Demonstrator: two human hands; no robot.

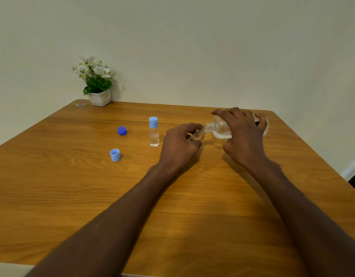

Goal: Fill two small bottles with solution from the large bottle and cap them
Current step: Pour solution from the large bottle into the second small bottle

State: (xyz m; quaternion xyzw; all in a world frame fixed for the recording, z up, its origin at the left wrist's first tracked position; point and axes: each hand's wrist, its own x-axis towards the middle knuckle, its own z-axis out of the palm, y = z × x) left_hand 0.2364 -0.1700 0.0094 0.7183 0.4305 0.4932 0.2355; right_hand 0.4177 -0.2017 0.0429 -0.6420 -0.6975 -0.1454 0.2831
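Observation:
My right hand [243,134] grips the large clear bottle [221,128], tipped on its side with its threaded neck pointing left. The neck meets the mouth of a small clear bottle [196,135] that my left hand [179,145] holds, mostly hidden by the fingers. A second small bottle [154,132] stands upright to the left, holding clear liquid under a light blue cap. A loose light blue cap [115,155] lies open side up on the table. A darker blue cap [122,130] lies farther back.
The wooden table [92,196] ends at a pale wall. A white pot of white flowers [98,90] stands at the back left corner, with a small clear scrap [80,104] beside it. The table's right edge drops off past my right hand.

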